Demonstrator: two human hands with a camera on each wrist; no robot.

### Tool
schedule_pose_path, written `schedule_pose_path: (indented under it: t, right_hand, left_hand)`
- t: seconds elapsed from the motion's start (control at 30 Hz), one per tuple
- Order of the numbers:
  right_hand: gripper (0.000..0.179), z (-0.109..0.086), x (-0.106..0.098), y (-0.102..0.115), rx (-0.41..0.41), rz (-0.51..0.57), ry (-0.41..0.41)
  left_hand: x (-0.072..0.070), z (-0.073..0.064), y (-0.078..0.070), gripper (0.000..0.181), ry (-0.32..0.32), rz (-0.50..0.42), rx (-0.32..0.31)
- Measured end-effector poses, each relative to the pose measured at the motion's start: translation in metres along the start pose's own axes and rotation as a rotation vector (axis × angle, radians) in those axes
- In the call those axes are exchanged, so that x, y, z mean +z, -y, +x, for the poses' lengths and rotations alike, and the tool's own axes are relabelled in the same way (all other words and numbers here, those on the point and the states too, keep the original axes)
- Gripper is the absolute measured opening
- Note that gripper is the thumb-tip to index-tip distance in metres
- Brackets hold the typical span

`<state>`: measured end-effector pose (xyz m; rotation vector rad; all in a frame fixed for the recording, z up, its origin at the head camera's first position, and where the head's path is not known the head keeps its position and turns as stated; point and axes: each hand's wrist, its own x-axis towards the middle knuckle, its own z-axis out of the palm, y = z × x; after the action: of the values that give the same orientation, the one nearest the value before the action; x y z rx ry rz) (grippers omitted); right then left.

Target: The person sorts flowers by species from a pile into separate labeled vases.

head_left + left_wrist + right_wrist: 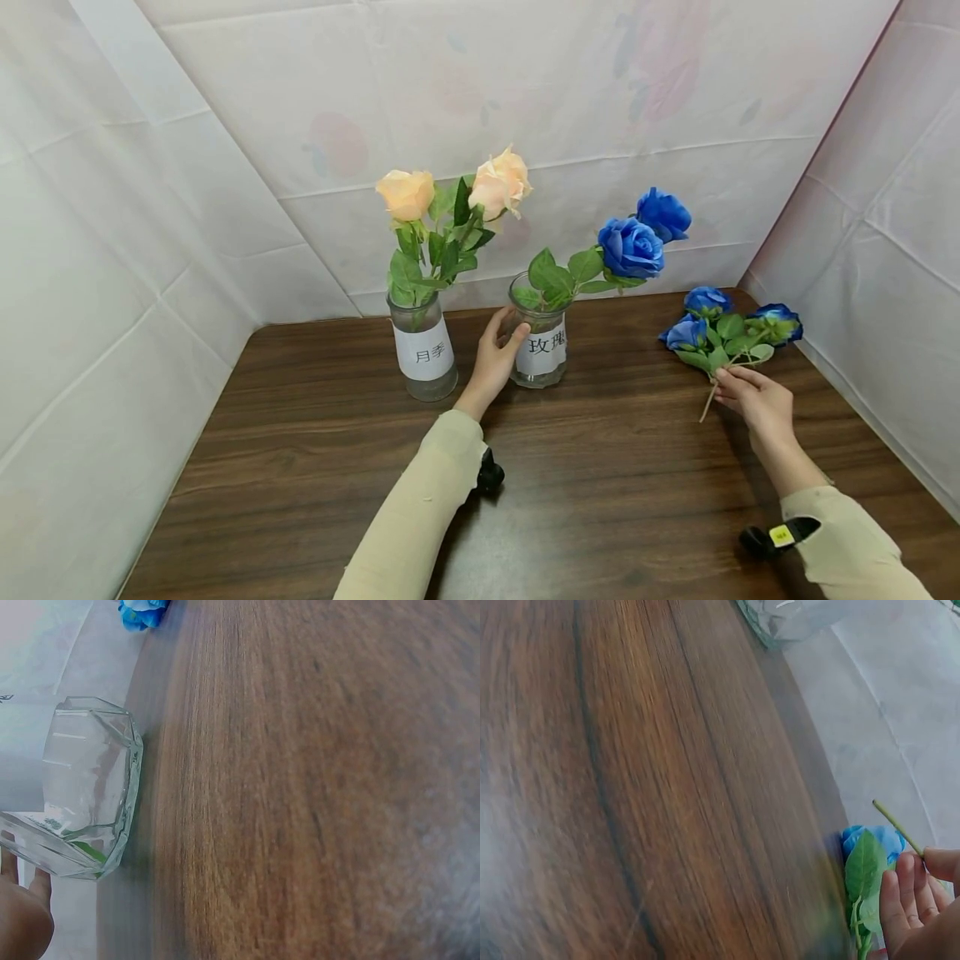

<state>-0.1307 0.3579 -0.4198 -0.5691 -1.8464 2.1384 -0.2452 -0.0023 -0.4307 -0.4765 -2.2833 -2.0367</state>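
My left hand (495, 358) holds the left side of a glass vase (542, 354) with a white paper label, its thumb toward the front. Two blue roses (632, 248) with green leaves stand in this vase and lean right. In the left wrist view, the clear faceted base of the glass vase (90, 787) shows beside the fingers. At the table's right, my right hand (761, 408) pinches the stem (896, 823) of a blue rose between thumb and fingers. Several blue rose heads (686, 332) lie bunched beyond that hand; which bloom belongs to the pinched stem is hard to tell.
Left of the held vase stands another labelled glass vase (425, 350) with two peach roses (498, 183). The dark wooden table (585, 492) ends at a white cloth backdrop (600, 100), with cloth also along both sides.
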Motion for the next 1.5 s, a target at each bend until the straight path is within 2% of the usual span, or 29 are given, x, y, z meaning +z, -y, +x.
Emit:
schedule_pose_path:
  t: [0.33, 0.6, 0.87, 1.03, 1.27, 1.37, 1.5]
  right_hand:
    - [0.01, -0.01, 0.011, 0.005, -0.12, 0.038, 0.0]
    - [0.013, -0.023, 0.032, 0.015, -0.173, 0.053, 0.006]
    - [0.006, -0.028, 0.067, 0.027, -0.232, 0.105, -0.016]
    - [0.007, -0.032, 0.09, 0.034, -0.31, 0.172, 0.006]
    - [0.007, -0.037, 0.122, 0.042, -0.436, 0.261, 0.05]
    - [0.007, -0.039, 0.133, 0.045, -0.474, 0.337, 0.066]
    - [0.009, -0.045, 0.149, 0.05, -0.529, 0.435, 0.086]
  left_hand:
    - [0.001, -0.001, 0.002, 0.06, -0.015, 0.022, -0.001]
    - [0.001, 0.0, 0.001, 0.055, -0.009, 0.009, -0.016]
    - [-0.004, -0.014, -0.033, 0.053, 0.015, -0.027, -0.011]
    - [-0.004, -0.016, -0.038, 0.053, 0.021, -0.035, -0.011]
    - [-0.004, -0.016, -0.037, 0.052, 0.026, -0.026, -0.015]
    - [-0.005, -0.015, -0.037, 0.052, 0.03, -0.025, -0.016]
    - [-0.002, -0.007, -0.015, 0.056, 0.008, -0.012, -0.01]
